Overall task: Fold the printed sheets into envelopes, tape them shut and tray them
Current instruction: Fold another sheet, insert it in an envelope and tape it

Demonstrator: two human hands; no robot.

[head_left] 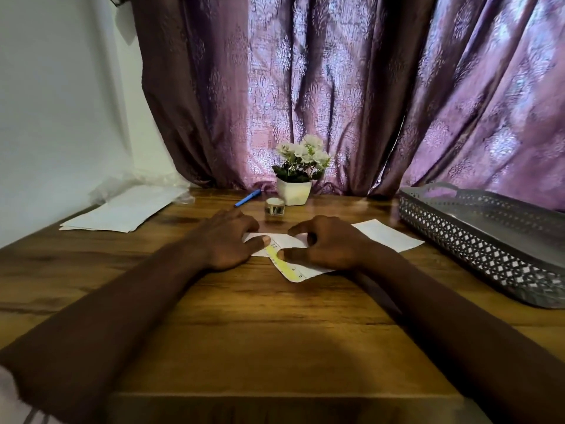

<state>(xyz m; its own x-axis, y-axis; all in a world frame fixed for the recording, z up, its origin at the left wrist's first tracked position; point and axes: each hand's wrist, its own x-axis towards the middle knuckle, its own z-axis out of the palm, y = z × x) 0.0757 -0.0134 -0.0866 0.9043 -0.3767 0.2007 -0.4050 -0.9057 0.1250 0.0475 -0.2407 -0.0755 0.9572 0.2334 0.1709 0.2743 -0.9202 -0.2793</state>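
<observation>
A folded white paper envelope [293,269] lies on the wooden table in front of me, with a strip of yellow patterned tape [282,263] running along its seam. My left hand [227,243] rests flat on its left part, thumb pressing near the tape's upper end. My right hand [324,244] presses down on its right part, thumb on the tape, fingers curled. A second white folded sheet [389,235] lies just right of my right hand. The roll of patterned tape [275,206] stands behind my hands. The grey perforated tray [489,243] sits at the right.
A stack of white sheets [128,209] lies at the far left, with clear plastic behind it. A blue pen [247,198] and a white pot of white flowers [295,191] stand at the table's back edge, before purple curtains.
</observation>
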